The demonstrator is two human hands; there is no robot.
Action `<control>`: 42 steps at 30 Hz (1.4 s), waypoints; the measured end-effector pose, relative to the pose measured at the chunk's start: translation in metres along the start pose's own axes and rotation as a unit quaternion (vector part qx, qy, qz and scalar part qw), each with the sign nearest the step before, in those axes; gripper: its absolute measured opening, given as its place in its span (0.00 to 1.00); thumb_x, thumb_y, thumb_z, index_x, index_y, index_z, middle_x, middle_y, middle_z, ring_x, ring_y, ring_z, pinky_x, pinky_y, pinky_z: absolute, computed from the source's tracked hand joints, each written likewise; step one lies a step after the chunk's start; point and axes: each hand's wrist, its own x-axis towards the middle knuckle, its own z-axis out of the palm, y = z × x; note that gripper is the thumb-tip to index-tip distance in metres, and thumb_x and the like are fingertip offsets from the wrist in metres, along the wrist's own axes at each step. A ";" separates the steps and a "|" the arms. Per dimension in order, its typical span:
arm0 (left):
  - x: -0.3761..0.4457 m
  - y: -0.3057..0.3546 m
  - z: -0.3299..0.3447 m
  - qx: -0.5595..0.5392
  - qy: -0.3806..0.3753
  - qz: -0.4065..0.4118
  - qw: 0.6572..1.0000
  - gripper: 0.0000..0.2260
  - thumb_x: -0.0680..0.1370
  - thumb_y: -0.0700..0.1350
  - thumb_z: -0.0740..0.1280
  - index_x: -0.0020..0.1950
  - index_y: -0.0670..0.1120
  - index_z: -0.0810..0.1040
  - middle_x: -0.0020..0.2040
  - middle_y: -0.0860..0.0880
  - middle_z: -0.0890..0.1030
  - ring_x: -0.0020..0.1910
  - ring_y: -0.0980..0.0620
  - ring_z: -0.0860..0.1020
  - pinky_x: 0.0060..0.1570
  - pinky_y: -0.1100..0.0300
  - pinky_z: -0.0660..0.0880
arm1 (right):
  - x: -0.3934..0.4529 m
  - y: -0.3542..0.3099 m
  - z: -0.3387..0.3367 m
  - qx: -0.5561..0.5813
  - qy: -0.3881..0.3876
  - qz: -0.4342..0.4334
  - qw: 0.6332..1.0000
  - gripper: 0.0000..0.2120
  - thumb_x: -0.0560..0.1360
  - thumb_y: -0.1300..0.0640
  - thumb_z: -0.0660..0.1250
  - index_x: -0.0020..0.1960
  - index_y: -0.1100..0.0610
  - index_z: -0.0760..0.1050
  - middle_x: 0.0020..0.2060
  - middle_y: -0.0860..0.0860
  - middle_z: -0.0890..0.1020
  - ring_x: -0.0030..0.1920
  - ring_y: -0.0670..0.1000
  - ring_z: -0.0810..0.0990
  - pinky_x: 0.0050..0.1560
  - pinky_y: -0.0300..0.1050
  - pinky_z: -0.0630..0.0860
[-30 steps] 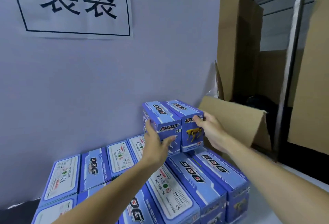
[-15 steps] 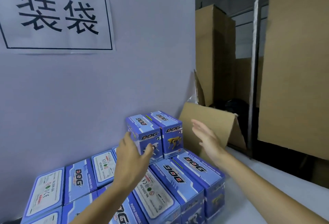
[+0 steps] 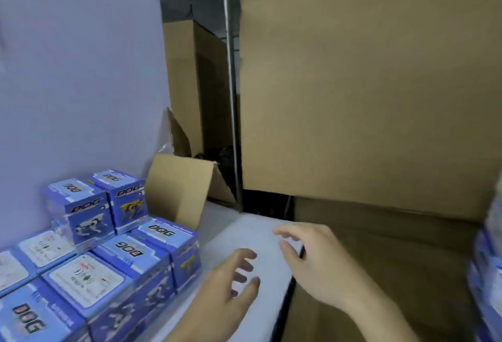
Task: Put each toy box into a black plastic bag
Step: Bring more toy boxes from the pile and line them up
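Observation:
Several blue toy boxes marked DOG lie stacked at the lower left (image 3: 116, 276). Two more stand upright on top of them, one with a white dog (image 3: 81, 211) and one with a yellow dog (image 3: 127, 197). My left hand (image 3: 231, 290) hovers over the white table (image 3: 244, 230) to the right of the stack, fingers spread, holding nothing. My right hand (image 3: 312, 263) is beside it near the table's right edge, fingers loosely bent and empty. Something black (image 3: 225, 159) shows inside an open cardboard carton (image 3: 179, 186) behind the stack; I cannot tell if it is a bag.
A lilac wall panel (image 3: 81, 83) backs the stack. Large cardboard cartons (image 3: 366, 83) rise close on the right beyond the table edge, with a metal post (image 3: 231, 83) beside them. A blurred blue package (image 3: 486, 273) sits at the right border.
Both hands let go of the two upright boxes and moved right and down to hover over the bare table. My view swung to the right, away from the wall sign.

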 end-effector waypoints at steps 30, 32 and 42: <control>-0.022 0.272 0.195 0.054 -0.151 0.204 0.966 0.26 0.76 0.71 0.52 0.70 0.63 0.69 0.74 0.53 0.65 0.75 0.51 0.60 0.67 0.51 0.66 | -0.186 0.080 -0.309 -0.313 -0.040 0.207 0.926 0.24 0.80 0.39 0.60 0.74 0.47 0.68 0.70 0.47 0.74 0.69 0.50 0.73 0.70 0.47 0.67; -0.027 0.290 0.200 0.121 -0.176 0.243 0.946 0.28 0.73 0.74 0.53 0.66 0.60 0.72 0.66 0.53 0.70 0.70 0.49 0.65 0.62 0.47 0.71 | -0.201 0.101 -0.308 -0.291 -0.033 0.233 0.927 0.22 0.82 0.40 0.55 0.72 0.48 0.70 0.65 0.50 0.78 0.65 0.52 0.76 0.67 0.50 0.69; -0.032 0.299 0.234 0.332 -0.289 0.247 0.863 0.40 0.76 0.67 0.64 0.78 0.66 0.40 0.82 0.53 0.45 0.79 0.38 0.44 0.67 0.30 0.62 | -0.250 0.147 -0.288 -0.216 -0.130 0.319 0.914 0.47 0.63 0.19 0.48 0.79 0.36 0.51 0.80 0.39 0.52 0.80 0.45 0.50 0.79 0.51 0.52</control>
